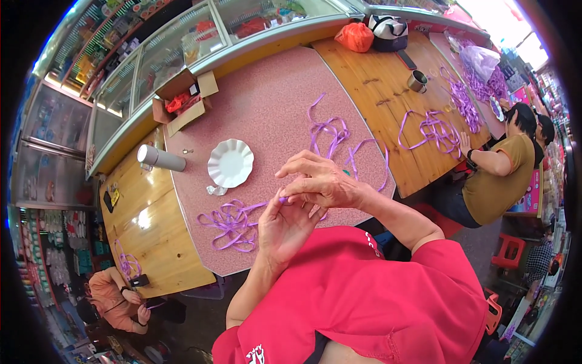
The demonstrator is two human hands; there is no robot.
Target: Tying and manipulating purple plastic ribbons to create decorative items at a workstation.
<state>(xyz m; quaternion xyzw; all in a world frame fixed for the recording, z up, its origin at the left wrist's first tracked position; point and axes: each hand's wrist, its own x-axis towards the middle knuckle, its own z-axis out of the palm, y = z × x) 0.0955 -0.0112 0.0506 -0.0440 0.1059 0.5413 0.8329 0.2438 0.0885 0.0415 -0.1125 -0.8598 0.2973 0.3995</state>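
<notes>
Red shirt (388, 285) cloth is spread across the lower middle of the frame; above it, near the centre, purple ribbon (250, 208) is pinched at the fingertips of the left hand (279, 233). Whether it is also gripped by the right hand (324, 185), held close over them with bent fingers, cannot be told. At lower left of centre, the strand is joined to a loose heap. The ribbon could be lost from so small a hold if the pinch were eased, or knotted if the tangled loops were tugged. On the pink table (267, 91), two heaps are counted, left heap (224, 223) and right heap (330, 138); one plate (230, 164), one flask (162, 159) and one box (188, 118) are seen left of centre.
</notes>
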